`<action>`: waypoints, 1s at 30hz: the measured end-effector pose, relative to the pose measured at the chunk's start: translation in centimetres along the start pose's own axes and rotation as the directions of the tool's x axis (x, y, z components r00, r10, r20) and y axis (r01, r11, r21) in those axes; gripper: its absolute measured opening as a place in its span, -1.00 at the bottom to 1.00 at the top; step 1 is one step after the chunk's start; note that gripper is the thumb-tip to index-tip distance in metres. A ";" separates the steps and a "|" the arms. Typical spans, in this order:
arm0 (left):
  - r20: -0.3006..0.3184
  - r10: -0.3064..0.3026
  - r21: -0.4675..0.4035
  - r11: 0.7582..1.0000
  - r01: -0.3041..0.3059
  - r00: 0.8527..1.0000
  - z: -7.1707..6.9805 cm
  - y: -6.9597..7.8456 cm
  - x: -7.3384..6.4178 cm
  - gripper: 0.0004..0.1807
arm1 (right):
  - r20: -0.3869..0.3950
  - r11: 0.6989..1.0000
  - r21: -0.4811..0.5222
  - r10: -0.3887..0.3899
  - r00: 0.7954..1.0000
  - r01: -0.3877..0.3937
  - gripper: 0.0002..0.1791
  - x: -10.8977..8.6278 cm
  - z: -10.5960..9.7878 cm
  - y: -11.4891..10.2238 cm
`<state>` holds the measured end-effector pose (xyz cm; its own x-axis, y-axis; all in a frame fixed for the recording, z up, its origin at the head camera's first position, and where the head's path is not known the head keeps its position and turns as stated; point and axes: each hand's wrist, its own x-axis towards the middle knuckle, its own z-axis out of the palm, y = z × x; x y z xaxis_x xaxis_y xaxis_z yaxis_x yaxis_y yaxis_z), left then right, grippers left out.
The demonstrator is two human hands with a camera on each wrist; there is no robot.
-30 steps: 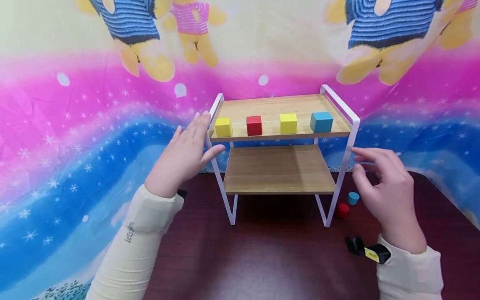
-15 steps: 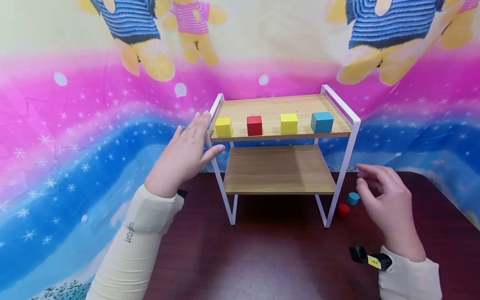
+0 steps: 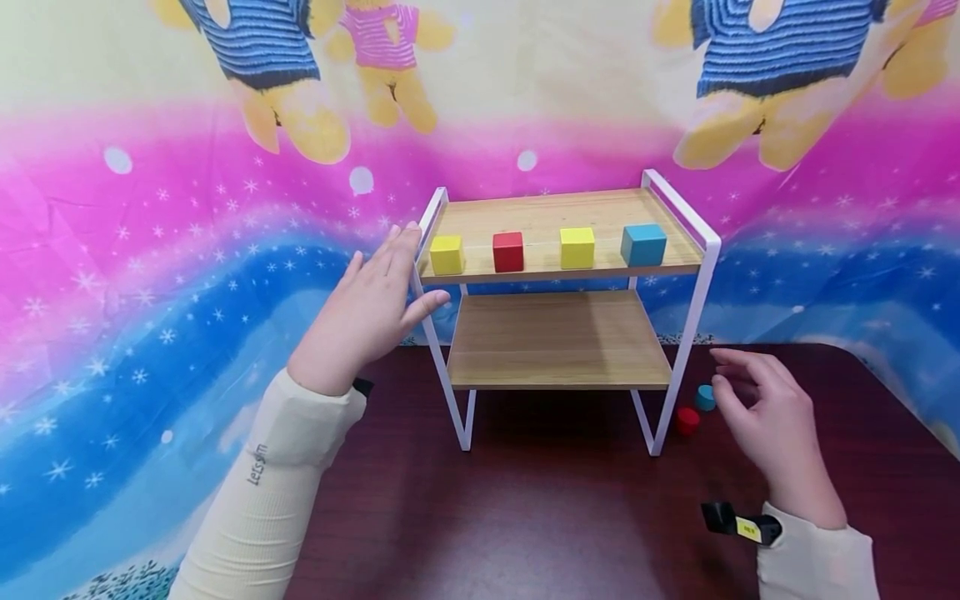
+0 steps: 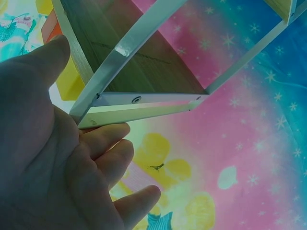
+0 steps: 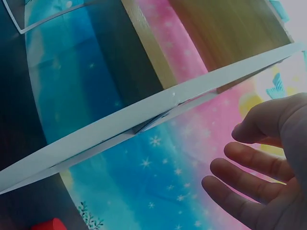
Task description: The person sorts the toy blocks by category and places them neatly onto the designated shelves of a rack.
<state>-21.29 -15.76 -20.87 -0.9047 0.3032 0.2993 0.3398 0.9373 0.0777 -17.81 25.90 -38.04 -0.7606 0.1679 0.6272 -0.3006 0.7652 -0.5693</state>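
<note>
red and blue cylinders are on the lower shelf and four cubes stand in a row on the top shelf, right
No, the red cylinder and blue cylinder are on the dark table, beside the rack's right leg, not on the lower shelf; the head view shows this. The four cubes do stand in a row on the top shelf.

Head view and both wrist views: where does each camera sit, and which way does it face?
Head: worn on the head, facing forward and down at the two-tier wood-grain shelf; left hand, right hand and cream sleeves show.
Left wrist: on that wrist, facing the shelf's white left frame; only that hand shows.
Right wrist: on that wrist, tilted, facing the white right frame; only that hand shows.
Shared: head and left wrist both show the leftmost yellow cube; head and right wrist, the small red cylinder.
</note>
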 end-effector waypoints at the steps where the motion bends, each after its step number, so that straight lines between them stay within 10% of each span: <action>1: 0.000 0.000 0.001 1.000 0.000 1.000 0.0 0.0 0.0 0.02 | 0.008 1.000 -0.002 0.005 1.000 -0.005 -0.62 0.0 0.0 0.1; 30: 0.011 -0.002 -0.022 1.000 0.002 1.000 0.1 -0.3 0.2 0.00 | 0.246 0.982 -0.089 0.185 0.952 -0.168 -0.55 -0.8 1.3 4.3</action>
<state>-21.62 -15.96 -20.96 -0.9081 0.3030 0.2890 0.3431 0.9341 0.0989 -19.23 28.25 -41.60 -0.9206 0.1485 0.3611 -0.1163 0.7787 -0.6165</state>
